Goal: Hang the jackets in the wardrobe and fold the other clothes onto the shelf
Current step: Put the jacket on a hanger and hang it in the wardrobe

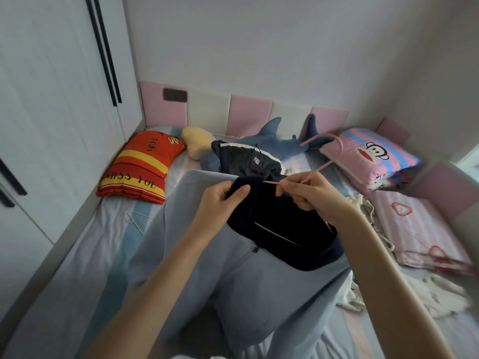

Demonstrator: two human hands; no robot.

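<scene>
L hand (223, 198) grips blue jacket (233, 281) by dark collar; R hand (313, 195) pinches pink hanger (334, 149), partly inside jacket.

Shoulders of pink hanger (325, 165) mostly hidden inside light-blue jacket (233, 281); that jacket's hem cut off at bottom edge. Behind, dark jacket (246, 159) covers shark plush (269, 130) middle; label unreadable.
</scene>
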